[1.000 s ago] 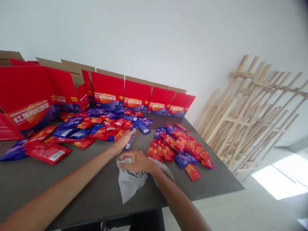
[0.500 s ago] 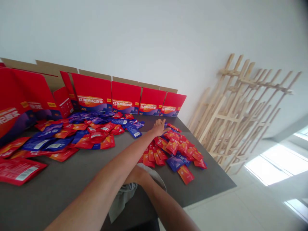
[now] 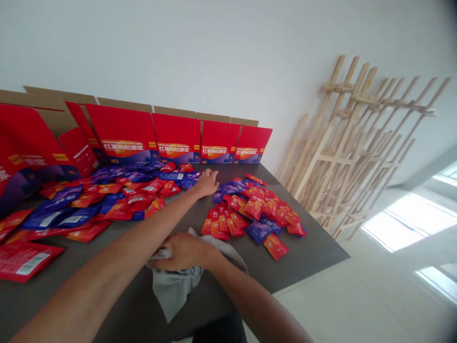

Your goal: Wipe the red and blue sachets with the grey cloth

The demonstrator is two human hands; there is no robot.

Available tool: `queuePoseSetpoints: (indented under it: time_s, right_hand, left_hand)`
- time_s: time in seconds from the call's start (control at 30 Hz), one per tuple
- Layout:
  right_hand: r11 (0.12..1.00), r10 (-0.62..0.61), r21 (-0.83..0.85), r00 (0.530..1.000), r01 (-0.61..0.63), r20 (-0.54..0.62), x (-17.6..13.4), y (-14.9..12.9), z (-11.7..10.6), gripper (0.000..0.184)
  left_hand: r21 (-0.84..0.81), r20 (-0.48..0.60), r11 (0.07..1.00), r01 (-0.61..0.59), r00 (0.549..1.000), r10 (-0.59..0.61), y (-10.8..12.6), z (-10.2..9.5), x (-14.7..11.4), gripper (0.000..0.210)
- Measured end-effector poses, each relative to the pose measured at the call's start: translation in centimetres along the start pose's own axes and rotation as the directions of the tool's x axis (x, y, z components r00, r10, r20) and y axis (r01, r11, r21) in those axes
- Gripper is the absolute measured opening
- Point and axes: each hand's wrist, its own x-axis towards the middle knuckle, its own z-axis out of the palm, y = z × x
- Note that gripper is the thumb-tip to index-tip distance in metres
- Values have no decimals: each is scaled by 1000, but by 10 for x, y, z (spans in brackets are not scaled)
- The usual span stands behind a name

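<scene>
Across the grey table my left hand (image 3: 207, 183) reaches out, fingers loosely bent and apart, at the right edge of the left heap of blue and red sachets (image 3: 139, 188). It seems to touch the blue sachets there; its underside is hidden. Closer to me, my right hand (image 3: 180, 251) is closed round a bunched grey cloth (image 3: 174, 290), part of which lies spread on the table under my forearm. To the right of both hands lies a second pile of red and blue sachets (image 3: 255, 202), with several red ones fanned in a row.
Open red cartons (image 3: 178, 138) stand in a row along the white wall. Larger pouches (image 3: 30, 259) lie at the table's left. Wooden easels (image 3: 342, 143) lean on the wall at the right, beyond the edge of the table (image 3: 314, 257).
My left hand has moved left, from the right pile to the edge of the left heap. My right hand has shifted left with the cloth and now shows from under the left arm.
</scene>
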Motion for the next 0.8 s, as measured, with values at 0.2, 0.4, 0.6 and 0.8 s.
queuePoseSetpoints:
  time_s: [0.2,0.4,0.6,0.8]
  right_hand:
    - [998,-57,-29,998,57,-7,2,3,0,25]
    - [998,-50,-31,999,49,-20,1,1,-2,19]
    - [999,-52,1,998,52,-31,1,5,0,19]
    - [998,-52,25,998,53,-39,2,9,4,22]
  left_hand:
    - [110,136,992,64,988,-79,-55,-9,-35,38]
    - [127,72,991,-42,997,33,-57,-9,-82,29]
    - [262,-115,923,281,959,-260,-39,-16,-123,62]
    - [353,-103,901,252,968,-230,-34,-12,-138,51]
